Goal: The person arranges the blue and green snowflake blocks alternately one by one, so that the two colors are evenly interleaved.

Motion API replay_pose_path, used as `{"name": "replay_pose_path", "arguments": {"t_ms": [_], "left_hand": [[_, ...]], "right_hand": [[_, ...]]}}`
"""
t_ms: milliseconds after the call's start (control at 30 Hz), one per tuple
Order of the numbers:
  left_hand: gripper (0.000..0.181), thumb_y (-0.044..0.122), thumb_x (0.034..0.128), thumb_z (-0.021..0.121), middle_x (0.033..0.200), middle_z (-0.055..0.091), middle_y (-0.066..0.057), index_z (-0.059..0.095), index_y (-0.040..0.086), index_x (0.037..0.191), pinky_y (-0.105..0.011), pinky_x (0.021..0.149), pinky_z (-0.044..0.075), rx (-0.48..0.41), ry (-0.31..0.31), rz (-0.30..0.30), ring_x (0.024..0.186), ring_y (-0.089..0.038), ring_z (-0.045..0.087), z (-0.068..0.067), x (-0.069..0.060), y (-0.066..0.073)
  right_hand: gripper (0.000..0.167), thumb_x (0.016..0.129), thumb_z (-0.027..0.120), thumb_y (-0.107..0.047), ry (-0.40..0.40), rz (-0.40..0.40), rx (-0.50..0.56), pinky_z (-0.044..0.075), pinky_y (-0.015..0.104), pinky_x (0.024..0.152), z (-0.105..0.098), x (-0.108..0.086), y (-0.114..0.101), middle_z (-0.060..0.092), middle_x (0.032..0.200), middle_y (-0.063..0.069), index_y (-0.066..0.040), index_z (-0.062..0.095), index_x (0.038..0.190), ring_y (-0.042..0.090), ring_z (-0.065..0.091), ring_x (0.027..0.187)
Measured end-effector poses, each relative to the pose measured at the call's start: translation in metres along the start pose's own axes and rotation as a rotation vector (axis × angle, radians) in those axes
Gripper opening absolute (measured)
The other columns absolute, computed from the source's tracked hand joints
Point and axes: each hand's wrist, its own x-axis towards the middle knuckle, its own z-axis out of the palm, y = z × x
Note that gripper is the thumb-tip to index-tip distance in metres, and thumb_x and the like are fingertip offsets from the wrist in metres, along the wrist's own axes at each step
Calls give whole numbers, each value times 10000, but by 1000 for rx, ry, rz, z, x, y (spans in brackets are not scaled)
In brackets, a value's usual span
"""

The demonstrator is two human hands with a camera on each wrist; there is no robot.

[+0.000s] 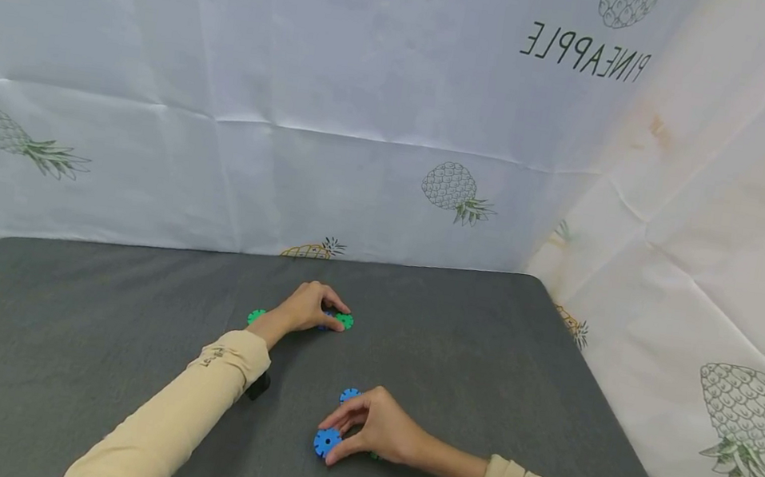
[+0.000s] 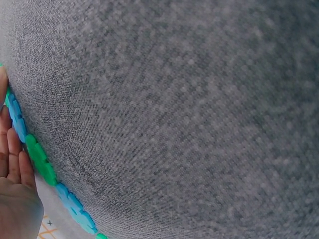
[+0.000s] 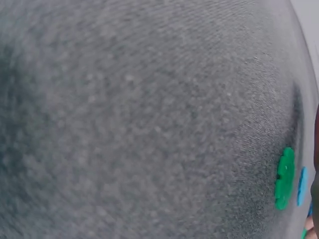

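Note:
At the far middle of the table, my left hand pinches a green notched disc between thumb and forefinger. That disc ends a row of alternating discs; a blue disc, a green disc and another blue disc follow in the left wrist view. Nearer the front, my right hand holds a blue notched disc by its edge, its face turned to the head camera. Behind that hand is another blue disc. A green disc lies beneath the hand, mostly hidden in the head view.
The dark grey cloth-covered table has rounded far corners. White cloth printed with pineapples hangs behind it and along the right side. At the left wrist, part of a green disc shows.

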Motion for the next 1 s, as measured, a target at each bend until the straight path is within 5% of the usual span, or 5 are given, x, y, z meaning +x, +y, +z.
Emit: {"name": "replay_pose_path", "arguments": {"t_ms": [500,767,1000], "left_hand": [[256,157,799,791,1068,677,-80,757,73,1038,-382,850,512,12,-8,1,981,-246,611,-2,2,4],[262,165,799,791,1064,675,-76,755,75,1043,-379,842,514,16,-3,-2,973,-240,611,0,2,2],[265,163,797,793,1062,673,-80,755,71,1043,-368,823,518,11,3,5,963,-240,609,1,0,1]], "right_hand": [[277,734,807,-23,201,49,6,550,238,742,-24,7,7,713,944,117,25,735,997,115,677,800],[296,740,802,-25,228,-2,-32,556,246,729,-39,10,12,710,946,139,62,718,1011,100,672,793],[317,745,800,-25,272,31,6,566,274,737,-50,10,15,704,955,155,67,711,1035,135,676,817]]}}
